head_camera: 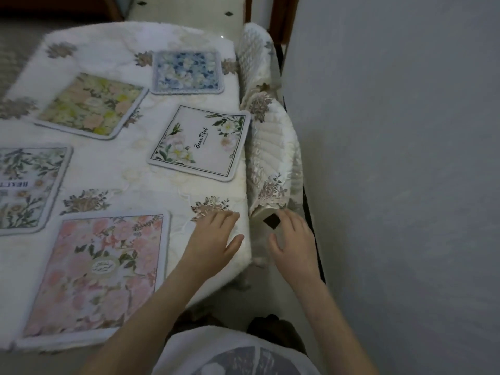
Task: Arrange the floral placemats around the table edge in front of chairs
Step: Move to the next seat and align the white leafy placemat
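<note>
Five floral placemats lie on the quilted white tablecloth (116,180) as I stand at the table's near right corner, both of my hands empty. My left hand (213,236) rests flat, fingers spread, on the cloth at that corner; my right hand (293,239) hangs just off the edge, fingers loosely curled around nothing, beside the draped cloth's lace hem (270,196). Nearest is the pink placemat (94,274), just beside my left hand and to its left, its long axis running away from me along the near edge. Ahead of both hands, up the right edge, sits the white placemat (200,143), slightly skewed, one corner touching the rim. Beyond it lies the blue placemat (187,72) near the far edge; the yellow-green placemat (92,105) and the teal-bordered placemat (27,188) lie further left. By my judgement the left hand is closer to any mat needing a nudge, the pink one first
</note>
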